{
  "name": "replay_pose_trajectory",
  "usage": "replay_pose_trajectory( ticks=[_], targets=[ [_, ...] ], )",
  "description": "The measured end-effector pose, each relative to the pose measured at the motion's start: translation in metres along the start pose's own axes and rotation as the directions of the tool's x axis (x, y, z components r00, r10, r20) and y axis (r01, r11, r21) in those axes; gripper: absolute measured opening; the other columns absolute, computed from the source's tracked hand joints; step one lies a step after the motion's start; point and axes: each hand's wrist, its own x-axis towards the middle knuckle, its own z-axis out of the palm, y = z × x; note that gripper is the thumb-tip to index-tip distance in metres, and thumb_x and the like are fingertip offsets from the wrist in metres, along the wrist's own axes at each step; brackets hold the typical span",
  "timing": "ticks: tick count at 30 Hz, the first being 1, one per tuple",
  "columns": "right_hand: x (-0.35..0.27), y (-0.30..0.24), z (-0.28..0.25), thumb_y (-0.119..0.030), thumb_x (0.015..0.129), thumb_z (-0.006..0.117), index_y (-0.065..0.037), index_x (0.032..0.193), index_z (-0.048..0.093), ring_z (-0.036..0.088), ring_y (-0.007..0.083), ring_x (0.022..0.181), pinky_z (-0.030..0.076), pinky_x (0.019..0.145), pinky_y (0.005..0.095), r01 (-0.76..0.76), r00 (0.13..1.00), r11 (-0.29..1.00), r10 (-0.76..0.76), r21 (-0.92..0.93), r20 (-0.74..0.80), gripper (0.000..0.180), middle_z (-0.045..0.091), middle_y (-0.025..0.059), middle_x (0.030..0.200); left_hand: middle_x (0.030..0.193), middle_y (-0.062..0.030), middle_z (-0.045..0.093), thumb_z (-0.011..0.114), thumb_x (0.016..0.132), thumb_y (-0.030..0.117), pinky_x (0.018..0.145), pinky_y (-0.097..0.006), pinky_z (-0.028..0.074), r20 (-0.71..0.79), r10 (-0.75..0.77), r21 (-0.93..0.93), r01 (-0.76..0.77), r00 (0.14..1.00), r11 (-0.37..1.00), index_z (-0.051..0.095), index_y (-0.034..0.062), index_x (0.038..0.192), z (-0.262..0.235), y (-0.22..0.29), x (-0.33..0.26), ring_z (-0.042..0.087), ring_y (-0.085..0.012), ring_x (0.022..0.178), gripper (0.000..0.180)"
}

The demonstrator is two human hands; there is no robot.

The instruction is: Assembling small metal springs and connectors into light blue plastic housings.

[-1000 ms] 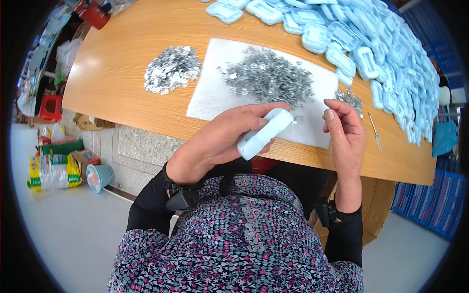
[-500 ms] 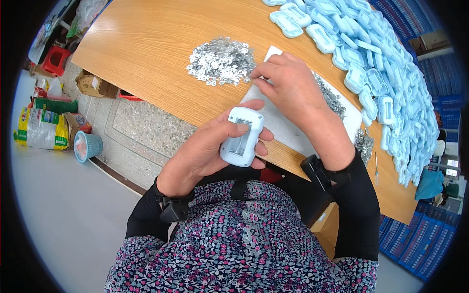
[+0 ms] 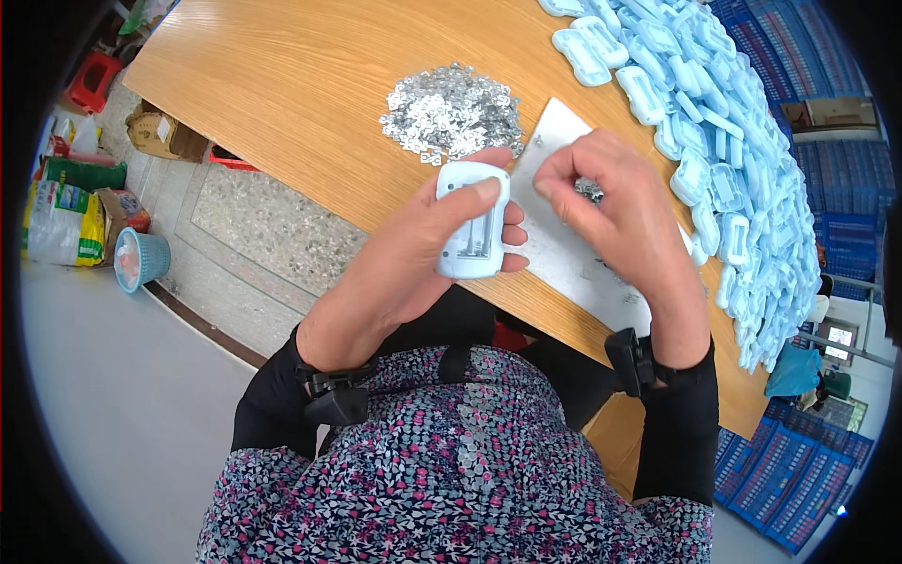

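head view, left fingers [image 3: 514,236] gripping one blue casing [image 3: 476,237], right fingers [image 3: 564,164] pinched, contents unclear

Bright, even indoor light washes over the wooden desk [image 3: 282,85], where a heap of silver metal pieces [image 3: 451,108] throws back white glints and the pale blue case [image 3: 477,235] shows clearly. Fisheye distortion bows the desk's edges and the blue stacks [image 3: 785,475] at right, softening detail toward a blue-fringed rim and black corners.
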Motion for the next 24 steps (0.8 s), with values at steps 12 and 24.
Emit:
replay_pose_trajectory(
  ticks=[12, 24],
  targets=[
    [-0.072, 0.016, -0.001, -0.012, 0.093, 0.064, -0.002, 0.098, 0.067, 0.059, 0.0109, 0.089, 0.048, 0.081, 0.0291, -0.281, 0.940, 0.644, 0.335, 0.712, 0.068, 0.012, 0.067, 0.0021, 0.093, 0.100, -0.0086, 0.061, 0.066, 0.093, 0.012, 0.078, -0.038, 0.062, 0.104, 0.012, 0.216, -0.034, 0.994, 0.976, 0.041, 0.0010, 0.143, 0.026, -0.037, 0.016, 0.067, -0.0180, 0.086, 0.057],
    [-0.095, 0.022, 0.004, -0.013, 0.090, 0.063, -0.004, 0.094, 0.067, 0.062, 0.0327, 0.084, 0.047, 0.081, 0.0380, -0.174, 0.939, 0.935, 0.252, 0.309, -0.233, 0.010, 0.066, 0.0106, 0.089, 0.122, -0.0146, 0.060, 0.019, 0.109, 0.039, 0.089, -0.054, 0.057, 0.087, -0.194, 0.139, 0.181, 0.977, 0.974, 0.038, 0.0029, 0.145, 0.047, -0.059, 0.025, 0.067, -0.0273, 0.098, 0.055]
  ],
)
